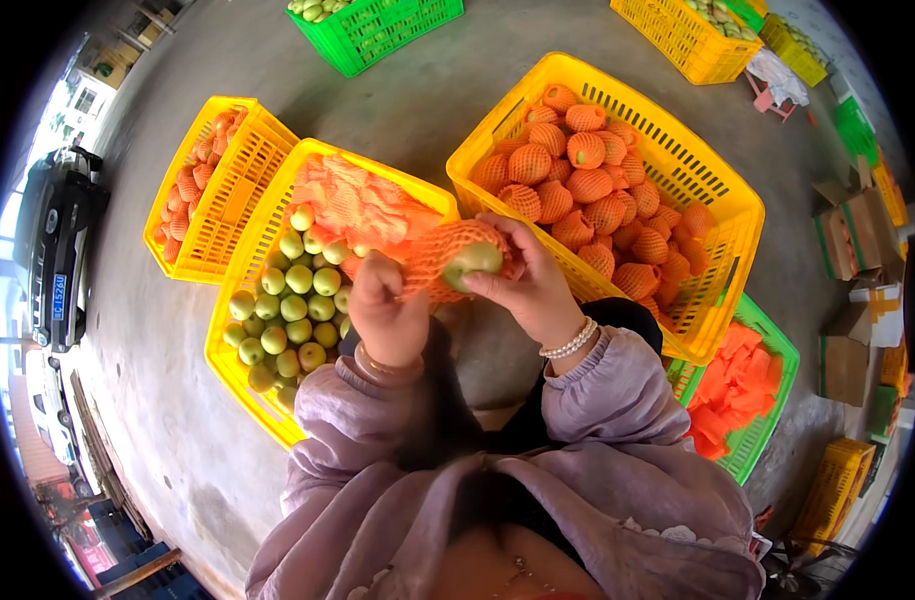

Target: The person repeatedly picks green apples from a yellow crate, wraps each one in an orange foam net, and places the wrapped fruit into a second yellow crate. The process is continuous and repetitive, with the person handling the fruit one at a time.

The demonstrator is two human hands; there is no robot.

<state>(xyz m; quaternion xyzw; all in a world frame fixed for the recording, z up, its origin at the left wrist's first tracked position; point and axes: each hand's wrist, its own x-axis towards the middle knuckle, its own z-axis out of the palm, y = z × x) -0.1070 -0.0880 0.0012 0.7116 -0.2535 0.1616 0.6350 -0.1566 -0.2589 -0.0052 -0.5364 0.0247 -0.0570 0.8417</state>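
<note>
My right hand [529,281] holds a green, pear-like fruit [476,264] partly inside an orange foam net sleeve [439,251]. The fingers of my left hand [390,304] are closed on the sleeve's other end. Below and left of them, a yellow plastic crate [225,360] holds loose green fruits [298,309] and a heap of flat orange foam nets [352,195]. At the right, a larger yellow crate [716,165] contains many fruits in orange nets [586,150].
A smaller yellow crate [236,180] of netted fruits stands at the left. Beside my right elbow, a green crate [761,442] holds orange-red nets [735,382]. A green crate [379,37] and a yellow crate [686,41] stand farther off. Cardboard boxes [847,240] are at the far right.
</note>
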